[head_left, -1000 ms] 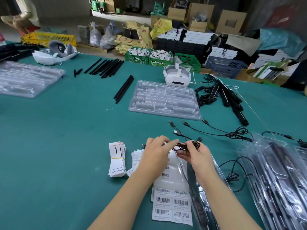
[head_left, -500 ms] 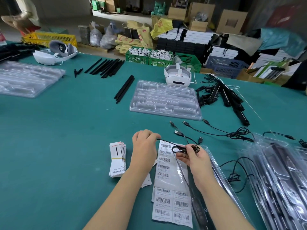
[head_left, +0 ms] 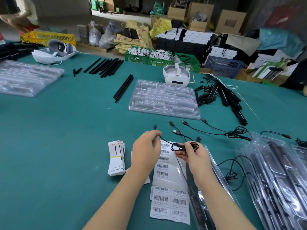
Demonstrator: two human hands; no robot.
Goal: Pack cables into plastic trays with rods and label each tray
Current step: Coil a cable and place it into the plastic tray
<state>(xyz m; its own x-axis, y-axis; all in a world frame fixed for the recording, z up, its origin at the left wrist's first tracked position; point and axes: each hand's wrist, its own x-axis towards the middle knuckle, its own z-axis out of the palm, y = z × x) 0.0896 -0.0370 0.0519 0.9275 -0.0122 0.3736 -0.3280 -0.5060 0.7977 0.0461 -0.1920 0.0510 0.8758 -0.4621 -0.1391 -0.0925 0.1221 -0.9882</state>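
The right hand (head_left: 193,157) pinches a coiled bundle of black cable (head_left: 184,146) between thumb and curled fingers, held above the barcode label sheet (head_left: 169,191) near the front edge of the green table (head_left: 66,146). The left hand (head_left: 146,151) pinches the free end of the same cable, drawn out to the left, with a blurred plug visible just above the fingers. A clear plastic tray (head_left: 214,173) lies under the right forearm at the front edge, and an empty tray (head_left: 164,99) sits near the table's middle, with black rods (head_left: 123,87) just to its left.
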